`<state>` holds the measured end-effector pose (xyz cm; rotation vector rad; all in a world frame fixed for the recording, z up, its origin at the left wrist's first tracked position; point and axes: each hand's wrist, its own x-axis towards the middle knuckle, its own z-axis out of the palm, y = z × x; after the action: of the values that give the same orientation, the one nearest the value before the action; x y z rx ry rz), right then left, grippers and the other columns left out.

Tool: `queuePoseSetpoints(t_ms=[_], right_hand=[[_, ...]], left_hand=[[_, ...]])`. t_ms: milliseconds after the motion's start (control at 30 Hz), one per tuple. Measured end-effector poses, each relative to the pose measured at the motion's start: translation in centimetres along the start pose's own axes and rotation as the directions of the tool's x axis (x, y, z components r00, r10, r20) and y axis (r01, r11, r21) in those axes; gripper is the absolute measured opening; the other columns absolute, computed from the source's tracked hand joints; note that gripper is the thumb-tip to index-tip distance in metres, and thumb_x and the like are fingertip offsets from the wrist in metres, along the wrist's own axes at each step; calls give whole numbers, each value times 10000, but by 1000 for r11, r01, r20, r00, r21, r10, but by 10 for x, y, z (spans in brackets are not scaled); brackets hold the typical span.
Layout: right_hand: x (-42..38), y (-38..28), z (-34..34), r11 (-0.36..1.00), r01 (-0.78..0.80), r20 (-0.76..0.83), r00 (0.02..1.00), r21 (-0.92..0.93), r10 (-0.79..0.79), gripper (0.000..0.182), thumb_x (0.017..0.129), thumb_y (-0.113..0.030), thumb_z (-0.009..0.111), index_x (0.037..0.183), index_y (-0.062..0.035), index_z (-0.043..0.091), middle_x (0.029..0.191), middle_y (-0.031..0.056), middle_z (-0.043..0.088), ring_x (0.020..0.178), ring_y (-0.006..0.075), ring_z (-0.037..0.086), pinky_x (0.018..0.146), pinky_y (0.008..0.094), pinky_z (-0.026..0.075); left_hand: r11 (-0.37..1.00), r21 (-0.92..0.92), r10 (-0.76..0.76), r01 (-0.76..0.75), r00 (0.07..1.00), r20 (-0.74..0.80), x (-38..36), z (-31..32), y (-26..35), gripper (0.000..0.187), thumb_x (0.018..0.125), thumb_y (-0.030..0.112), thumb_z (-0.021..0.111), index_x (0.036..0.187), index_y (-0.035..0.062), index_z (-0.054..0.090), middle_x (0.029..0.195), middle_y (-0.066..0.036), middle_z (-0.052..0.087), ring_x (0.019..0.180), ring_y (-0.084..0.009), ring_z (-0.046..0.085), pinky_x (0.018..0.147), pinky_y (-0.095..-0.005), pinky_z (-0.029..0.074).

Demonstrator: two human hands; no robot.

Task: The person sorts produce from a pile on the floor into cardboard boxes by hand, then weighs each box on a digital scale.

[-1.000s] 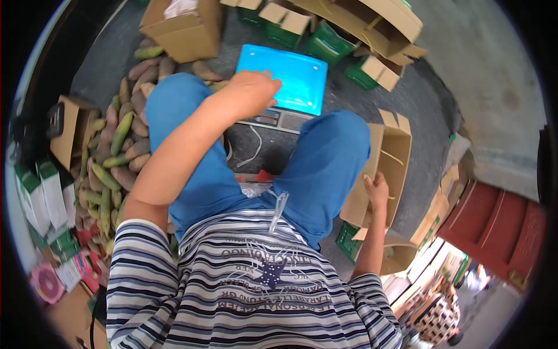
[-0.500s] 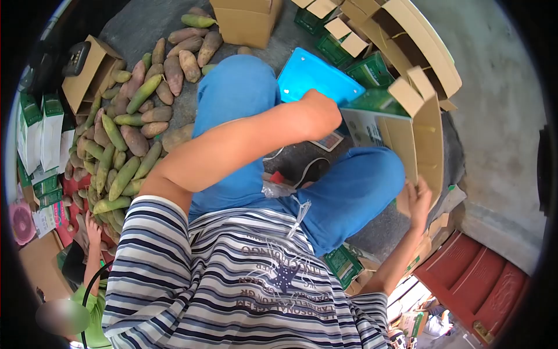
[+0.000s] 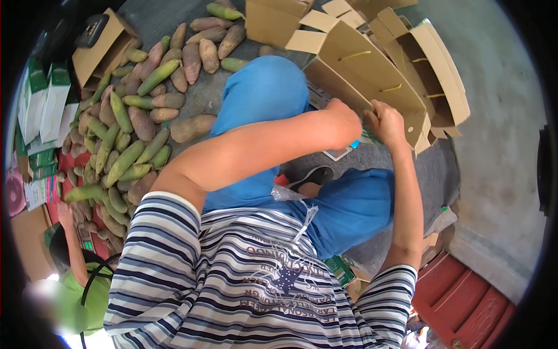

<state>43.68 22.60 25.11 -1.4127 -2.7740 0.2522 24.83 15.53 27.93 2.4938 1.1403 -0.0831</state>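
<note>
I am holding the open cardboard carton [image 3: 372, 68] above the scale [image 3: 337, 153], its mouth facing up and its near wall toward my knees. My right hand [image 3: 386, 123] is pinching the near rim, fingers closed on the cardboard. My left hand [image 3: 344, 125] is pressing close against the same wall; its fingertips are hiding, so I cannot tell their spread. Green and brown tubers [image 3: 142, 123] are lying to the left, and a co-worker's hand [image 3: 67, 216] is reaching beside the pile.
</note>
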Motion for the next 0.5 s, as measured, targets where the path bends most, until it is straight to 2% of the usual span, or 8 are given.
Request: queuePoseSetpoints(t_ms=[100, 167, 233, 300, 367, 400, 433, 500], right_hand=[[7, -1, 29, 997, 73, -59, 996, 13, -72, 141, 813, -152, 583, 938, -86, 590, 869, 137, 622, 819, 347, 599, 689, 437, 476], [7, -7, 33, 997, 54, -28, 998, 46, -53, 192, 782, -88, 554, 971, -83, 589, 909, 155, 622, 850, 358, 598, 702, 436, 479], [10, -12, 54, 961, -59, -98, 995, -269, 34, 194, 786, -87, 551, 977, -80, 585, 914, 162, 622, 856, 360, 598, 706, 438, 478], [12, -14, 86, 816, -192, -209, 974, -546, 90, 197, 790, -87, 548, 984, -77, 580, 918, 168, 621, 862, 362, 598, 710, 440, 478], [10, -9, 113, 575, -343, -342, 933, -743, 114, 199, 794, -87, 545, 990, -74, 575, 922, 174, 621, 869, 364, 598, 715, 443, 478], [8, -1, 83, 898, -93, -219, 976, -431, -4, 188, 818, -114, 552, 1001, -73, 565, 913, 177, 620, 860, 361, 599, 714, 443, 478], [6, 6, 52, 992, 125, -89, 989, 25, -122, 184, 841, -142, 559, 1012, -71, 555, 903, 180, 619, 851, 358, 601, 713, 444, 478], [7, -27, 29, 993, -24, 12, 1000, 117, 22, 240, 837, -174, 612, 1043, -68, 550, 895, 166, 619, 819, 341, 601, 708, 432, 472]], left_hand=[[999, -50, 10, -12, 999, -42, -4, -8, 3, 161, 758, 132, 606, 861, 42, 692, 894, -139, 667, 859, -288, 652, 703, -436, 493], [995, -75, 49, -68, 969, -242, 5, 6, 3, 135, 758, 122, 598, 832, 59, 692, 883, -135, 672, 854, -285, 653, 693, -410, 499], [975, -55, 155, -217, 832, -533, 4, -3, 7, 143, 758, 138, 604, 867, 74, 671, 930, -134, 659, 832, -287, 649, 677, -380, 505], [956, -56, 192, -288, 757, -625, -22, -28, 10, 197, 755, 164, 623, 936, 86, 635, 966, -120, 632, 818, -283, 637, 674, -364, 507], [918, -78, 117, -388, 454, -884, -48, -31, 3, 244, 759, 141, 643, 995, 91, 604, 971, -102, 603, 801, -273, 617, 681, -378, 505], [921, -110, 22, -373, 332, -943, -62, -27, -7, 231, 761, 112, 642, 987, 80, 606, 969, -100, 606, 830, -267, 612, 697, -371, 504], [920, -143, -73, -364, 200, -977, -77, -23, -21, 218, 764, 82, 642, 979, 69, 609, 966, -98, 609, 859, -261, 608, 714, -363, 504], [952, -257, -228, -165, 175, -958, -117, -5, -53, 203, 775, 49, 622, 978, 53, 614, 1003, -107, 618, 927, -261, 603, 765, -347, 502]])
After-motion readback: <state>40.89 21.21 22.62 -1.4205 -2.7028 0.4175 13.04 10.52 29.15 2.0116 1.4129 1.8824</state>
